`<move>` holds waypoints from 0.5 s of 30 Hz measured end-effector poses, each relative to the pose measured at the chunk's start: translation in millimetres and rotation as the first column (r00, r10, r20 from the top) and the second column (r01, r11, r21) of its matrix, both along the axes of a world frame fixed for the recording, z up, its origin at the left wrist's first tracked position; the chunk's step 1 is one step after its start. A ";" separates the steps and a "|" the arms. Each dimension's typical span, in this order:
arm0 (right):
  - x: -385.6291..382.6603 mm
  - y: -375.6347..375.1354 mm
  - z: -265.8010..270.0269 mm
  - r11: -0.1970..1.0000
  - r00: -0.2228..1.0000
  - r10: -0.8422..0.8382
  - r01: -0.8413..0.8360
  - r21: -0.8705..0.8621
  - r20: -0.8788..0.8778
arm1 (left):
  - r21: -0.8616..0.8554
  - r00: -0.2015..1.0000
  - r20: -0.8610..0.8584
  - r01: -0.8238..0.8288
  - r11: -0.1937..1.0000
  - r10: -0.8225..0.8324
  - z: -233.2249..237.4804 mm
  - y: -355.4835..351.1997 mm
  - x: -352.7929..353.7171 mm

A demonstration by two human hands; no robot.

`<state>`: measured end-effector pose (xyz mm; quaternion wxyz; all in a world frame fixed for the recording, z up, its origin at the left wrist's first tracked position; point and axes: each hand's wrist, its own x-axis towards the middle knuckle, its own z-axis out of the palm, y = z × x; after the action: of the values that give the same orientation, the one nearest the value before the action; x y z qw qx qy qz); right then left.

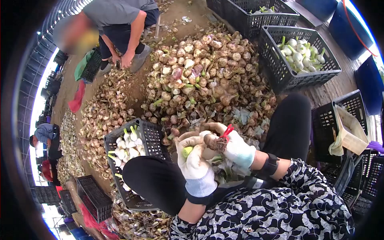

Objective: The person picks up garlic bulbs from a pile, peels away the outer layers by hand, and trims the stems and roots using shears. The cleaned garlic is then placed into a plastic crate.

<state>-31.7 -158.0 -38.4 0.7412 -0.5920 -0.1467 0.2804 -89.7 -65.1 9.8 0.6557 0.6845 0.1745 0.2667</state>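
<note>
My left hand (193, 156), in a white glove, is closed around a garlic bulb whose pale green stem (187, 151) pokes out between the fingers. Beside it, almost touching, my gloved right hand (239, 149) is closed too. A red strip (227, 131) is tied at its fingers, next to a dark brown, rough piece (218, 144). What the right hand grips is mostly hidden, so I cannot make it out. Below and beyond both hands lies a heap of unpeeled garlic bulbs (208, 74). By my left knee, a black crate (154, 138) holds white peeled bulbs (130, 145).
At the upper right stands a black crate (298, 82) with more peeled bulbs (301, 56). A cream container (352, 130) sits at the right among dark crates. Another person (120, 24) bends over the garlic at the upper left. An additional crate (95, 198) is at the lower left.
</note>
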 end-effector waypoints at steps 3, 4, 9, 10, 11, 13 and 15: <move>-2.2 -2.9 21.6 0.996 0.997 -0.064 0.068 0.065 -0.053 | -0.160 0.995 0.067 -0.057 0.985 0.068 6.4 1.2 -2.1; -3.5 -2.4 27.4 0.991 0.987 -0.117 0.123 0.045 -0.108 | -0.296 0.988 0.111 -0.068 0.953 0.105 2.2 3.2 -1.5; -3.8 -10.8 43.9 0.915 0.864 -0.083 0.263 -0.305 0.496 | -0.213 0.976 0.157 -0.115 0.970 0.150 -6.2 2.6 -1.5; -1.6 -11.5 47.1 0.909 0.911 -0.076 0.230 -0.348 0.405 | -0.106 0.978 0.176 -0.096 0.990 0.114 -7.4 2.6 -2.0; 0.1 -12.3 43.5 0.908 0.910 -0.078 0.233 -0.347 0.407 | 0.004 0.979 0.190 -0.080 0.997 0.078 -7.9 2.7 -2.0; 1.8 -14.2 31.9 0.948 0.870 -0.058 0.202 -0.247 0.490 | -0.070 0.975 0.211 -0.060 0.996 0.074 -0.4 5.1 -3.6; 9.6 -19.4 37.2 0.898 0.949 0.006 0.133 -0.420 0.314 | 0.255 0.996 0.064 0.049 0.966 -0.068 5.6 10.6 -8.4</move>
<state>-22.1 -177.3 -1.3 0.5669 -0.7835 -0.1740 0.1858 -98.2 -54.5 15.4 0.5763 0.7574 0.0949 0.2920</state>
